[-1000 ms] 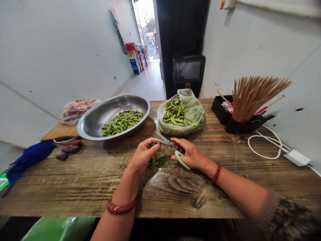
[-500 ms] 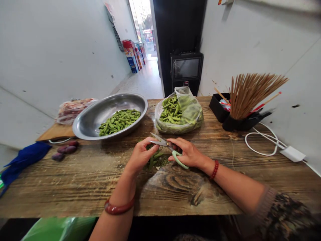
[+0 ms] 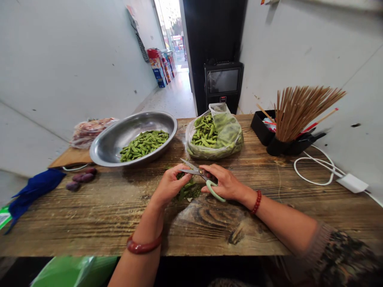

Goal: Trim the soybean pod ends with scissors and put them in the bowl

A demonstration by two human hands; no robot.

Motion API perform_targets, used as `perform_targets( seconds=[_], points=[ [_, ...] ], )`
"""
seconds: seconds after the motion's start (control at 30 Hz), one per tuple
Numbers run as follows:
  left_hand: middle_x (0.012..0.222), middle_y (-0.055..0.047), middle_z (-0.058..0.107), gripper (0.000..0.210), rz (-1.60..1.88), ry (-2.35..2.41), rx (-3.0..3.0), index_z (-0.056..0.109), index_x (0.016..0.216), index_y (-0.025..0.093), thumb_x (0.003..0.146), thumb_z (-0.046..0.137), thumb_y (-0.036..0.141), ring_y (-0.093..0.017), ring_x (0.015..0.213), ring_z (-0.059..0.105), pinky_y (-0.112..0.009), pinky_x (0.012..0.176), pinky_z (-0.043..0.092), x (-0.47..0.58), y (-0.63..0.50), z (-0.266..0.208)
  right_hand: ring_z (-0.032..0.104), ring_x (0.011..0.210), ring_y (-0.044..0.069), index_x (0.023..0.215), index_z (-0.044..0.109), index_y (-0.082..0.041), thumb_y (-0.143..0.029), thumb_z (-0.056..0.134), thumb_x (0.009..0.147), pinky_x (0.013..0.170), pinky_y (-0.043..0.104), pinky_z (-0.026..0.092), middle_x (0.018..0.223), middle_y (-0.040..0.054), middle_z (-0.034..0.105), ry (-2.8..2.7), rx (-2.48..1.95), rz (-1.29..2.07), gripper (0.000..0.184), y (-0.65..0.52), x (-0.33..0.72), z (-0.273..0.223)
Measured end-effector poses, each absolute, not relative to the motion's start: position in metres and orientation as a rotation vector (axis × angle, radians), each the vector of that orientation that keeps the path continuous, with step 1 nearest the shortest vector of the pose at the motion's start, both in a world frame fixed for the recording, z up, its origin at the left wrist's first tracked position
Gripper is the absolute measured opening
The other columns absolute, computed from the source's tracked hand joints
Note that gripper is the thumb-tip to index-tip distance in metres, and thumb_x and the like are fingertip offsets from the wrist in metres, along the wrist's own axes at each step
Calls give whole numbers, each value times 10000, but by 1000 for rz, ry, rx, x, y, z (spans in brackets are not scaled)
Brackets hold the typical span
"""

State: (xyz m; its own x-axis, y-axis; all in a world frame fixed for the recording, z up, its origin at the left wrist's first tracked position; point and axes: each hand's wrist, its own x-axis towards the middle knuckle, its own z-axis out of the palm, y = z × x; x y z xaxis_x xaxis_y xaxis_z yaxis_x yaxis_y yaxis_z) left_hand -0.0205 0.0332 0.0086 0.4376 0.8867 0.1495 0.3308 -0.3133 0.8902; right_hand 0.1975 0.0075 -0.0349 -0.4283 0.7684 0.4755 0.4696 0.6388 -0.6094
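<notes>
My right hand point(image 3: 224, 182) is closed around scissors point(image 3: 215, 190) with pale green handles. Their two blades stand parted and point left, towards my left hand point(image 3: 170, 185). The left fingers are pinched at the blades on an edamame pod, which they mostly hide. Below both hands, loose green pods and small trimmings point(image 3: 194, 192) lie on the wooden table point(image 3: 239, 223). Behind them stands a clear plastic bag point(image 3: 230, 139) full of edamame pods. To its left, a wide steel bowl point(image 3: 104, 145) holds a heap of pods point(image 3: 145, 145).
At the right, a black holder point(image 3: 263, 133) carries many thin wooden skewers point(image 3: 302, 113), beside a white adapter point(image 3: 352, 182) and cable. On the left are several dark purple fruits point(image 3: 80, 178), a blue cloth point(image 3: 38, 189) and a bagged food pack point(image 3: 89, 131). A green bin point(image 3: 72, 273) sits below the table edge.
The whole view has shifted slightly, so things appear a little further right. My hands and the scissors keep nearly the same pose, with the blades still apart.
</notes>
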Motion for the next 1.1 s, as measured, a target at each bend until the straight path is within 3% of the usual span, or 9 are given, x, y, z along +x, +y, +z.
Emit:
perform_targets(
  seconds=[0.2,0.43,0.7,0.83,1.1],
  points=[
    [904,-74,700,181,848,1101,1856,706,883,136,798,604,259,-205,861,606,-326,847,436,-22,33,10,530,716,157,1337,471,-188,-411,699,792,668,277,466,849,36,570,-2110,-979,472,631,8,198,-36],
    [905,-63,707,207,859,1161,1843,711,906,143,780,617,278,-204,848,609,-323,830,439,-27,35,8,573,739,156,1340,485,-182,-409,694,799,716,276,484,888,51,615,-2108,-993,500,623,9,198,-40],
    [710,14,594,115,939,1181,1690,639,754,148,730,682,253,-111,657,510,-227,639,397,-30,36,6,589,732,153,1284,544,-169,-381,711,788,710,268,489,913,67,655,-2076,-1026,506,565,8,198,-38],
    [624,60,486,184,1062,1020,1263,558,786,171,741,698,281,-43,465,342,-178,447,253,-30,35,5,579,751,163,1296,523,-190,-412,709,781,716,291,495,894,56,631,-1983,-1064,486,592,8,198,-38],
    [567,48,478,255,1046,968,1076,667,892,144,701,756,288,-31,464,337,-154,426,210,-28,34,3,573,862,198,1345,449,-206,-406,728,759,773,337,496,991,75,594,-2009,-996,497,680,7,197,-38]
  ],
)
